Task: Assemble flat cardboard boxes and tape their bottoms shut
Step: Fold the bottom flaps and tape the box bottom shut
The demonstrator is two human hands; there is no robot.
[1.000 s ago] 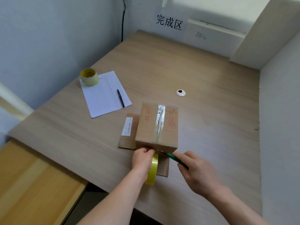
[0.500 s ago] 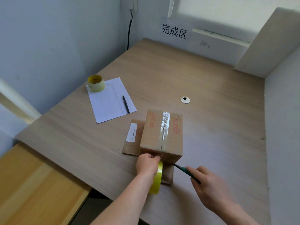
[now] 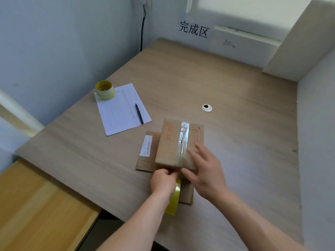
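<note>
On the left of the table we see 1 spare roll sitting on the corner of 1 sheet of paper, with 1 pen on that paper. Then comes the box, bottom side up, with 1 strip of clear tape down its middle. Its flaps lie flat under it. Our left hand is curled around the yellow tape roll at the near edge of the box. A moment ago our right hand held a green cutter by the tape; now it holds nothing, and its fingers are spread flat on the box top. We think the tape is cut and we are pressing it down, so this bottom is almost done. We count 1 box, 2 rolls, 2 hands
</note>
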